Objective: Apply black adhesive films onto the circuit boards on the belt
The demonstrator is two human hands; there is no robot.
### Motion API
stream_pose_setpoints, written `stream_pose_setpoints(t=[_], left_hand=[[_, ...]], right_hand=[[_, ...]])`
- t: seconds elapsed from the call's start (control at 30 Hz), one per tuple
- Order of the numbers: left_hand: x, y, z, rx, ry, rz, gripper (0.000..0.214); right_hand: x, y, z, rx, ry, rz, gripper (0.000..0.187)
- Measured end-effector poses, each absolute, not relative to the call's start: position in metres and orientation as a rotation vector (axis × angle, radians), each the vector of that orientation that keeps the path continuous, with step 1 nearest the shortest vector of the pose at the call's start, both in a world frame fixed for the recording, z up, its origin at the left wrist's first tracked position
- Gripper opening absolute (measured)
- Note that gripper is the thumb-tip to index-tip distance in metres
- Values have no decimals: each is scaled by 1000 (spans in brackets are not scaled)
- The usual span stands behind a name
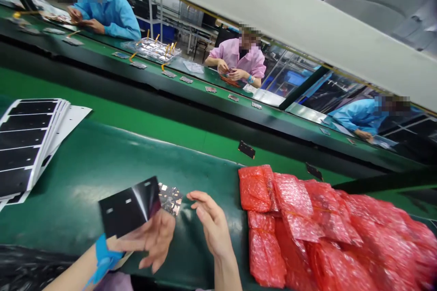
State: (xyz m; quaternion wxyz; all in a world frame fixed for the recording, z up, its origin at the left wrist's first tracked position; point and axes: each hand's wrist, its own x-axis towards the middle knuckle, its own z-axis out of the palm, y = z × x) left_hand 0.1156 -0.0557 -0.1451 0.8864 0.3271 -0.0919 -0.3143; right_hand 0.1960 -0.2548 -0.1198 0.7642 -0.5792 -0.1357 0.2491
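My left hand (157, 236), with a blue strap round the wrist, holds a glossy black film sheet (128, 207) with small pale cut-outs. Its fingers are somewhat blurred, and the exact grip on the sheet is hard to make out. Just past that hand is a circuit board (170, 198) with copper-coloured and silver patches, partly hidden by the film and fingers. Facing it from the right is my right hand (211, 223), open, its fingers loosely curved and nothing in them.
Sheets of black film pieces (27, 145) are stacked at the left. Red bubble-wrap bags (300, 218) pile up at the right. Beyond the table edge, a green conveyor (191, 134) carries a dark board (246, 149). Several co-workers (239, 59) sit at the far bench.
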Motion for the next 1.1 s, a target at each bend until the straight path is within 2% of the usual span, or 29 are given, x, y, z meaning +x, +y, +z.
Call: stream_pose_setpoints(t=[0.13, 0.2, 0.27, 0.33, 0.43, 0.5, 0.57, 0.67, 0.73, 0.8, 0.93, 1.1], left_hand=[[110, -74, -144, 510, -254, -922, 68], [109, -79, -145, 509, -238, -958, 68], [110, -81, -147, 550, -214, -992, 69], [110, -78, -150, 650, -164, -998, 67], [109, -59, -149, 924, 23, -768, 64], [107, -37, -146, 1135, 153, -511, 53], [105, -14, -145, 1508, 89, -335, 35], [107, 6, -153, 2474, -569, -38, 75], [115, 4, -163, 2772, -870, 205, 92], [127, -9, -174, 2859, -861, 347, 92], [154, -43, -185, 2866, -620, 381, 90], [167, -45, -184, 2764, -562, 296, 95]], right_hand=[[203, -239, -98, -1086, -465, 887, 54], [203, -230, -94, -1029, -416, 985, 52], [201, -224, -95, -1068, -338, 938, 43], [199, -225, -99, -1203, -293, 763, 35], [205, -237, -106, -1496, -294, 262, 25], [214, -251, -109, -1671, -312, -97, 16], [225, -262, -112, -1804, -350, -305, 11], [239, -268, -117, -1902, -430, -327, 13], [245, -267, -122, -1913, -410, -265, 17], [250, -264, -128, -1899, -308, -203, 22], [261, -264, -136, -1870, -122, -133, 31], [269, -272, -138, -1988, -93, -185, 28]])
